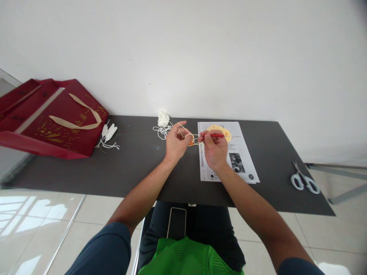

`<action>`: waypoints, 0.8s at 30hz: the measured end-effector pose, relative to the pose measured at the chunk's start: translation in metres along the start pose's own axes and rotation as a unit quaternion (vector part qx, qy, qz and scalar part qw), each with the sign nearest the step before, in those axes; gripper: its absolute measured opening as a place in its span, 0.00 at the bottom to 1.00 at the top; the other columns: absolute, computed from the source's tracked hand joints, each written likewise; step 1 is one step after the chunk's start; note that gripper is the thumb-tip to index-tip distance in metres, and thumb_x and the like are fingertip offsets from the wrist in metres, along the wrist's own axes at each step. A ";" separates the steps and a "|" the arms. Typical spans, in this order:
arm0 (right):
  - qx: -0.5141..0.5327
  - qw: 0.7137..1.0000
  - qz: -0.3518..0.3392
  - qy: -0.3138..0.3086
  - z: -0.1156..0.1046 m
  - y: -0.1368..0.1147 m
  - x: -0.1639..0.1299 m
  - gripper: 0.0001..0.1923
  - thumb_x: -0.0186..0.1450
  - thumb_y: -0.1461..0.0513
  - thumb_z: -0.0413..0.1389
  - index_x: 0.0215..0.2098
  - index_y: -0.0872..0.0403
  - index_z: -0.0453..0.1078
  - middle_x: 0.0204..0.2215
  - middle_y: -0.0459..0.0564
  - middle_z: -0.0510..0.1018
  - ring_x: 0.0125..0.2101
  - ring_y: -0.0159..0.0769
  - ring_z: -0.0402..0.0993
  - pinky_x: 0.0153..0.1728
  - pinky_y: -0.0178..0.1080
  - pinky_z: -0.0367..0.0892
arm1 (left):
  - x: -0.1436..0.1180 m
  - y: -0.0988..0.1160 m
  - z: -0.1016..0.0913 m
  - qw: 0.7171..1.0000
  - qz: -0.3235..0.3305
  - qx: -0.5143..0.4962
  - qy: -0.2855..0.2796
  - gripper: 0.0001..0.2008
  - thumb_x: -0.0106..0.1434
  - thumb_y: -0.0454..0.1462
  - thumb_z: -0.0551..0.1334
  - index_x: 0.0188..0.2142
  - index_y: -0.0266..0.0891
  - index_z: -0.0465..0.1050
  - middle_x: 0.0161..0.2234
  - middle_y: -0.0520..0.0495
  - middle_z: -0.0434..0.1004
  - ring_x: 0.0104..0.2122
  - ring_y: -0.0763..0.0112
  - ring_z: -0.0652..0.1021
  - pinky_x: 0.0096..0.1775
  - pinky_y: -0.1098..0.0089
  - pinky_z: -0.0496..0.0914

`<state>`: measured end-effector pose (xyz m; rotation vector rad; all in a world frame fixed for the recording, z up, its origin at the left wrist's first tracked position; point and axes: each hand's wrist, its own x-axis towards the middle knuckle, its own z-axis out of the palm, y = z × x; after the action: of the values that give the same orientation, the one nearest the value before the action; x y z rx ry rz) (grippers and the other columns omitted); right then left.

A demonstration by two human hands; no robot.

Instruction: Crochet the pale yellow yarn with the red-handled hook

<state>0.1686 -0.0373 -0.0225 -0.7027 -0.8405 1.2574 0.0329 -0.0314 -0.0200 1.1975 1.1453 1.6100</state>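
where both hands meet, small cream yarn ring (pixel 189 138), orange fleck.

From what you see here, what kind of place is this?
Probably a plain room used for handicraft: a dark table against a bare white wall, with white yarn, scissors and a printed instruction sheet.

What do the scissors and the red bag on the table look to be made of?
Scissors: white handles look like smooth plastic, blades like grey metal. Red bag: apparently glossy coated paper, going by its stiff creased folds and gold print; its cream handle looks like flat ribbon.
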 end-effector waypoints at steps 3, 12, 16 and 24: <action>-0.005 1.000 -0.018 0.002 0.000 0.002 0.000 0.11 0.61 0.56 0.68 0.34 0.47 0.71 0.34 0.42 0.83 0.30 0.30 0.79 0.44 0.42 0.78 | -0.001 0.002 0.000 1.000 0.003 0.014 0.010 0.23 0.54 0.32 0.69 0.51 0.42 0.71 0.30 0.54 0.79 0.28 0.73 0.77 0.31 0.70 0.69; -0.040 0.998 -0.055 0.003 0.003 0.001 -0.005 0.08 0.61 0.57 0.68 0.35 0.46 0.73 0.35 0.42 0.84 0.30 0.31 0.80 0.39 0.40 0.78 | -0.006 0.003 0.002 0.996 0.021 0.059 0.062 0.21 0.55 0.32 0.68 0.49 0.42 0.73 0.29 0.54 0.79 0.25 0.74 0.74 0.30 0.71 0.68; -0.072 0.996 -0.051 0.018 0.004 -0.002 -0.009 0.08 0.60 0.56 0.68 0.34 0.46 0.74 0.35 0.43 0.85 0.32 0.33 0.82 0.41 0.42 0.79 | -0.008 0.004 0.002 0.993 0.035 0.080 0.078 0.20 0.56 0.32 0.67 0.49 0.43 0.74 0.28 0.55 0.78 0.25 0.74 0.74 0.32 0.70 0.69; -0.142 0.986 -0.083 0.017 0.004 0.000 -0.014 0.03 0.59 0.58 0.70 0.32 0.44 0.82 0.38 0.46 0.85 0.41 0.39 0.82 0.53 0.47 0.77 | -0.009 0.005 0.003 0.987 0.068 0.089 0.118 0.19 0.56 0.31 0.66 0.48 0.43 0.74 0.28 0.55 0.77 0.25 0.73 0.75 0.35 0.68 0.72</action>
<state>0.1643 -0.0507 -0.0226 -0.8587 -1.0399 0.9830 0.0375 -0.0403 -0.0173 1.2453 1.4086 1.8207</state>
